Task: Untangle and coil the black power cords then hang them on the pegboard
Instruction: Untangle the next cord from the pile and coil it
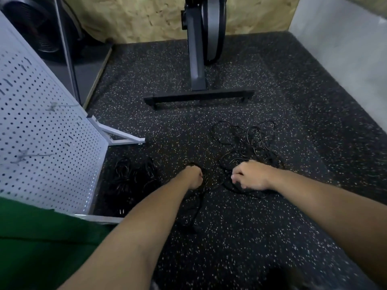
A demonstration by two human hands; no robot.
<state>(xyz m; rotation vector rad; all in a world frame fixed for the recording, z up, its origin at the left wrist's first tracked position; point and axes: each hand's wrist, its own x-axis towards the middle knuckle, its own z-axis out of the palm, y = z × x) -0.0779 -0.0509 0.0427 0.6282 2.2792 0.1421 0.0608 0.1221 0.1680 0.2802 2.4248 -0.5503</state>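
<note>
Cords (247,143) lie in a loose tangle on the floor (272,237), just beyond my right hand (251,176). My left hand (194,177) has its fingers closed around a small coil (202,174), and a tail (195,212) runs from it along the floor toward me. The right fingers are curled down on the near edge of the tangle; because of blur I cannot tell if they really pinch a strand.

I see several risks. If I pull the two hands apart quickly, the loops in the tangle can close into a tight knot, because many strands cross each other there. The coil is held only by one fist, so a hard pull can drag loops out and open it. The cords are black on a dark floor, so I can easily take the wrong strand. A second pile (134,181) lies near the foot of the pegboard (41,122), close to my left hand, and the free tail could mix with it. The pegboard stands tilted on a light frame, so a pull on a caught cord could move it.
</note>
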